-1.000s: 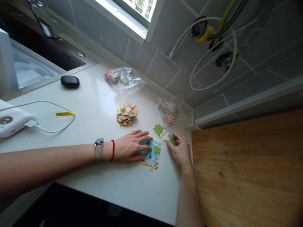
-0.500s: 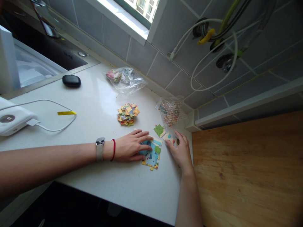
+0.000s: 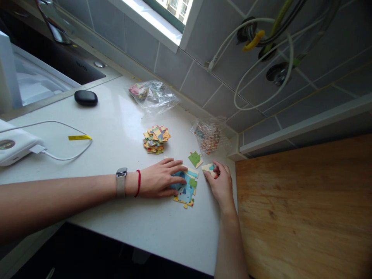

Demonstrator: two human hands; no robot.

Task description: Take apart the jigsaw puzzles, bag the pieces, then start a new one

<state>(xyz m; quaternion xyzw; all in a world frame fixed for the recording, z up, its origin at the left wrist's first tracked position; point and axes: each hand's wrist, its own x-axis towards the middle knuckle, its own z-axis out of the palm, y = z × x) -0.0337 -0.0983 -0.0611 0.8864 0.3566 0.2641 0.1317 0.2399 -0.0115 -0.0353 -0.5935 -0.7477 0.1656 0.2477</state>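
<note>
Fingers spread, my left hand lies flat over the left part of a joined patch of blue jigsaw puzzle on the white counter. My right hand is to the right of that patch, its thumb and fingers closed on the edges of a cream and blue puzzle piece. The fingers hide part of this piece. Between the hands, a little farther back, a green puzzle piece lies loose and apart from the patch. Behind my left hand stands a stack of puzzle pieces.
Clear plastic bags, one with puzzle pieces and another with pinkish contents, lie by the tiled wall. A black case, a white device with a cable and a sink are left. A wooden board borders the right.
My right hand's fingers have shifted on the cream and blue piece, which now shows turned slightly differently. My left hand stays on the puzzle patch. The view has shifted slightly.
</note>
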